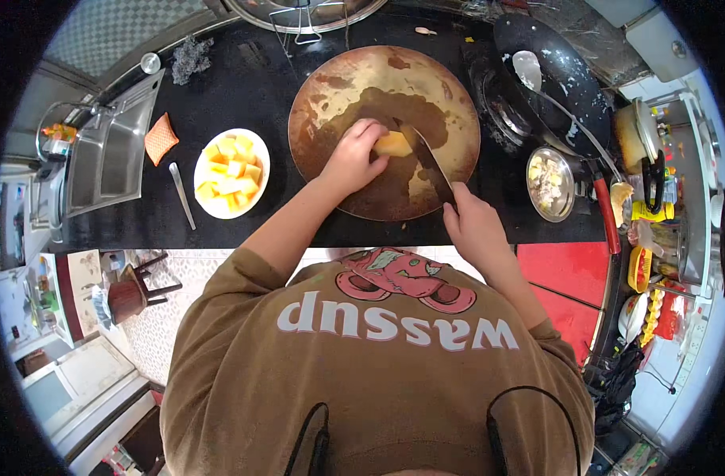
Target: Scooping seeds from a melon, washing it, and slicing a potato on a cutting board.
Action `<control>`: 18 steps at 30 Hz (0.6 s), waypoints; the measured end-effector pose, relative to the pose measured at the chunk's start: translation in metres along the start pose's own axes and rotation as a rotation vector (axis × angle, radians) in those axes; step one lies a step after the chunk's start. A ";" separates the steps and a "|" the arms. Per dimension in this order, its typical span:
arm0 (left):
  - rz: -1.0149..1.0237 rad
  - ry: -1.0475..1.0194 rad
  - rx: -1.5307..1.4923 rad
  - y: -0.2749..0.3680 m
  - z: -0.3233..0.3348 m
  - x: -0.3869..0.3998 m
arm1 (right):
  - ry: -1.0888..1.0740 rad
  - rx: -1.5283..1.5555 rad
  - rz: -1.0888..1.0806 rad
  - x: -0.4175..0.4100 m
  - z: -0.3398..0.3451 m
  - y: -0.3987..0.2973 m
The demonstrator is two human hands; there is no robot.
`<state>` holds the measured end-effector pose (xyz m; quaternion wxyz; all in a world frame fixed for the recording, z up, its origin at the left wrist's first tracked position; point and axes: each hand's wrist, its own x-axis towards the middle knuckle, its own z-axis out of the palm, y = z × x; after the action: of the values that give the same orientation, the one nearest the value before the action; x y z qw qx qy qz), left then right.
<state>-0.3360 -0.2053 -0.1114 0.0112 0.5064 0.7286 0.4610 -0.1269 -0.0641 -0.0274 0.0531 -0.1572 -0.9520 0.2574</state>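
Note:
On a round wooden cutting board point(386, 202) marked with wet patches lies a piece of yellow-orange fruit or vegetable point(393, 144). My left hand point(356, 153) grips this piece from its left side, fingers curled over it. The handle of a broad-bladed kitchen knife point(429, 162) is in my right hand point(474, 223). Its dark blade slants up and left, with the edge close to the right end of the piece; whether they touch I cannot tell. To the left, a white bowl point(264, 163) holds several cut yellow-orange chunks point(234, 171).
A small knife or peeler point(182, 195) and an orange sponge point(161, 139) lie near the steel sink point(121, 154). Rightward are a metal bowl of pale pieces point(550, 183) and a black wok point(553, 71) with a ladle point(528, 70). A wire stand point(306, 30) sits behind the board.

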 end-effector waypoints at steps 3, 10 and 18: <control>-0.036 -0.015 0.035 -0.005 0.005 0.002 | -0.139 -0.072 0.034 0.011 -0.010 -0.015; -0.065 -0.010 0.008 -0.003 0.007 0.001 | -0.269 -0.147 0.097 0.034 0.010 -0.003; -0.227 0.005 -0.027 0.011 0.007 -0.009 | -0.153 -0.039 0.095 0.013 -0.002 -0.027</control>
<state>-0.3205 -0.2062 -0.1123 0.0684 0.4192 0.7752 0.4676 -0.1464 -0.0808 -0.0115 -0.0351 -0.1833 -0.9495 0.2523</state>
